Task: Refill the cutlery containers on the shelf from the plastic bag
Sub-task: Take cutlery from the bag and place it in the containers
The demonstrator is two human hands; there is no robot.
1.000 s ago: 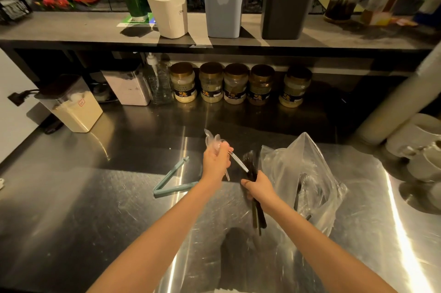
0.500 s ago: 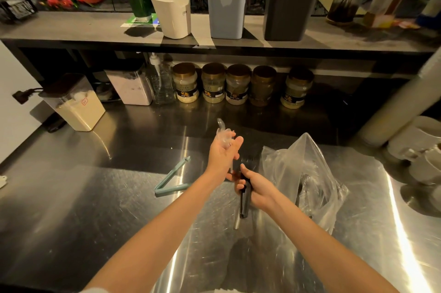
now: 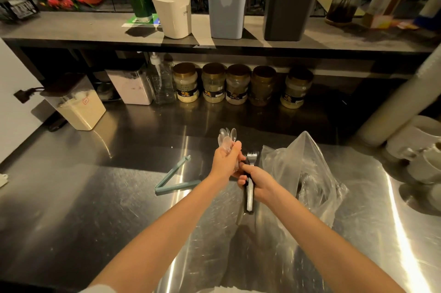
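My left hand [image 3: 225,160] is closed around a bunch of clear plastic spoons [image 3: 226,137], bowls pointing up. Touching it on the right, my right hand [image 3: 256,181] grips a bundle of forks [image 3: 250,173], tines up by the spoons and handles hanging toward me. The crumpled clear plastic bag [image 3: 307,168] lies open on the steel counter just right of my hands, with more cutlery dimly visible inside. On the shelf above stand a white container [image 3: 174,14], a light blue container [image 3: 226,6] and a dark grey container [image 3: 290,6]; the last two hold cutlery.
A teal bag clip [image 3: 175,179] lies open on the counter [image 3: 95,197] left of my hands. Several jars [image 3: 212,84], a pump bottle and storage boxes line the back under the shelf. White mugs [image 3: 420,147] and a pale pipe stand at right.
Both hands have drawn together. The spoons in my left hand have been gathered upright, and the forks in my right hand have turned tines up.
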